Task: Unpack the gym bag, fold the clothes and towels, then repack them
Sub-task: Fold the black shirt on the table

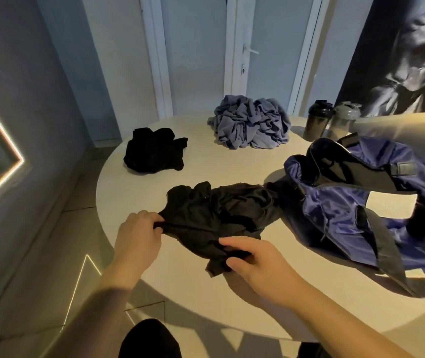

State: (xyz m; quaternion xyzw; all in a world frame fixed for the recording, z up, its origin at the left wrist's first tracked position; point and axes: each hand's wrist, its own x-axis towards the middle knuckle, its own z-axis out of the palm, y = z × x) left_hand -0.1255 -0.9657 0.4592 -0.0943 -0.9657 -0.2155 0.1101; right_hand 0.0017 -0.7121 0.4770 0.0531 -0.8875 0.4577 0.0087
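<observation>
Both hands pinch the crumpled black garment (221, 215) lying on the round table (134, 192): the left hand (138, 235) grips its near-left edge, the right hand (255, 262) its near corner. The open blue gym bag (361, 202) sits just right of it.

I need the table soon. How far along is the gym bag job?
Unpacking looks done: the blue bag gapes open. Folding has barely begun: both hands, left and right, grip the near black garment. The other black pile and grey heap remain crumpled; repacking remains.
</observation>
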